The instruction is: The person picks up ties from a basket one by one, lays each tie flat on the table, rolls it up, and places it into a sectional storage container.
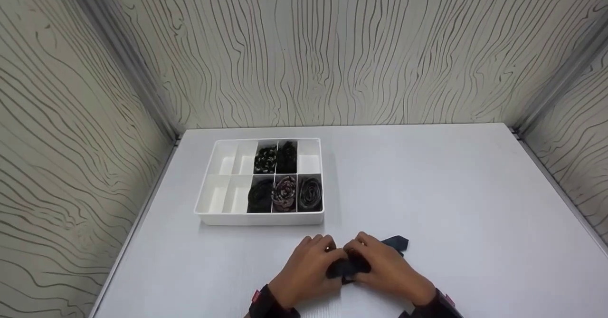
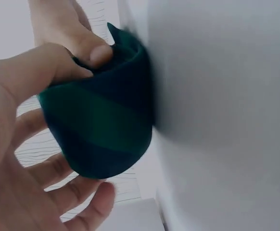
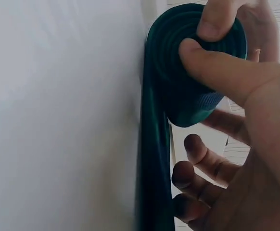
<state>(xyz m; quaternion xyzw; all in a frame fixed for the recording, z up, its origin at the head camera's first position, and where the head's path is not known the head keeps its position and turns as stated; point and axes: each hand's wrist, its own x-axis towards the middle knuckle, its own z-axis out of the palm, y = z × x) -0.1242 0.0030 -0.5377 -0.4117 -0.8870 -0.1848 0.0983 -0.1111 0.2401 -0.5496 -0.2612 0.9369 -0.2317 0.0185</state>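
A necktie with dark blue and green diagonal stripes [image 2: 96, 115] is partly wound into a roll on the table, near its front. My left hand [image 1: 311, 266] holds the roll from the left, its thumb pressing on the near end of the coil. From the other side my right hand [image 1: 387, 269] grips the same roll, its thumb at the coil's centre in the right wrist view. A flat tail of the tie [image 1: 398, 243] runs out past the right hand along the table, ending in a point. Both thumbs sit close together on the roll.
Behind the hands, to the left, stands a white divided tray [image 1: 261, 219]. Several dark rolled cloth pieces sit in its compartments, one with a reddish pattern [image 1: 284, 194]. Wood-grain panels [image 1: 304, 52] enclose the white table [image 1: 456, 189] at the back and sides.
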